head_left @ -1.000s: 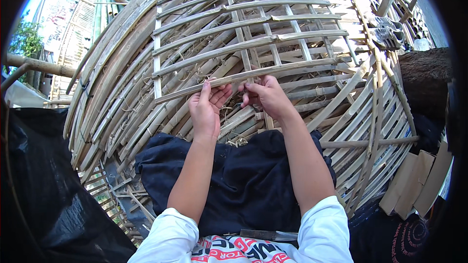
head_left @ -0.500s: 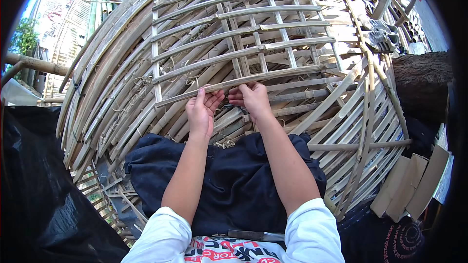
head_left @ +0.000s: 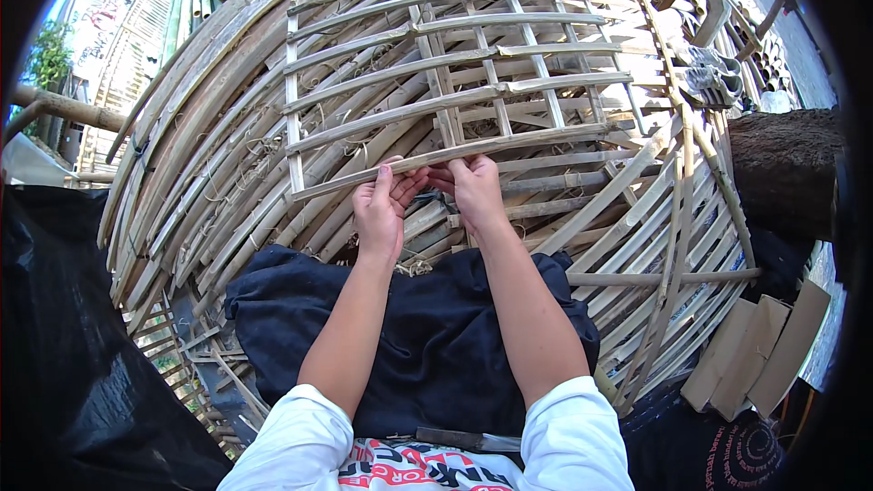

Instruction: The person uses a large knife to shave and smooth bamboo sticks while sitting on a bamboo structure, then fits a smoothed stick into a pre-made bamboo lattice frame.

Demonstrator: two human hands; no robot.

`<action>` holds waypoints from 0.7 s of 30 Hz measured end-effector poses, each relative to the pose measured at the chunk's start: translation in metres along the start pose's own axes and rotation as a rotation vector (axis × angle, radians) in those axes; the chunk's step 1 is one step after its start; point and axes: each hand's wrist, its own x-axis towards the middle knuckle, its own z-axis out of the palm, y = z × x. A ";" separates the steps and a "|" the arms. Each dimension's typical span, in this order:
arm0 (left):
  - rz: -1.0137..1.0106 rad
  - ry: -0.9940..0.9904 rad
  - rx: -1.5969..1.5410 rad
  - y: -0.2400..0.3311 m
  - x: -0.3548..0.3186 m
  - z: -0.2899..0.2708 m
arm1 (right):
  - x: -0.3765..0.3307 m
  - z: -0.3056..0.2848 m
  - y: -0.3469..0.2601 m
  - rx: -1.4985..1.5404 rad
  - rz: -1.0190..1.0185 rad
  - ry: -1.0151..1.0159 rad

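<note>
A bamboo lattice (head_left: 446, 95) of crossed flat strips leans over the pile in front of me, its near strip (head_left: 536, 138) closest to my body. My left hand (head_left: 384, 211) closes on that strip, thumb over its edge and fingers curled below, palm turned up. Just to the right, the fingers of my right hand (head_left: 475, 189) pinch the same strip where an upright strip meets it. The fingertips of both hands almost touch; what lies between them is too small to make out. Across my lap lies a dark cloth (head_left: 418, 336).
Long split bamboo strips (head_left: 209, 155) pile up beneath and left of the lattice. More strips (head_left: 673, 309) fan out at right, beside a log (head_left: 782, 164) and cardboard (head_left: 750, 355). Shoes (head_left: 714, 77) sit far right. A knife-like tool (head_left: 455, 439) rests near my waist.
My hands have come slightly closer together at the near strip, both still on it. The view has shifted a little; the lattice has tilted or moved slightly with it.
</note>
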 end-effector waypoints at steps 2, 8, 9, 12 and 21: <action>0.005 0.007 -0.005 0.004 -0.005 0.005 | -0.006 0.006 -0.004 0.049 -0.007 0.019; 0.033 -0.010 -0.002 0.012 -0.008 0.011 | -0.008 0.012 -0.013 0.092 -0.004 0.021; 0.020 0.003 0.003 0.011 -0.008 0.008 | -0.007 0.012 -0.013 0.087 -0.004 0.016; -0.009 0.018 0.018 0.004 -0.004 0.004 | 0.003 -0.002 -0.004 -0.006 0.017 -0.021; -0.047 0.018 0.003 -0.008 0.004 -0.008 | 0.005 -0.004 0.003 -0.040 0.016 0.050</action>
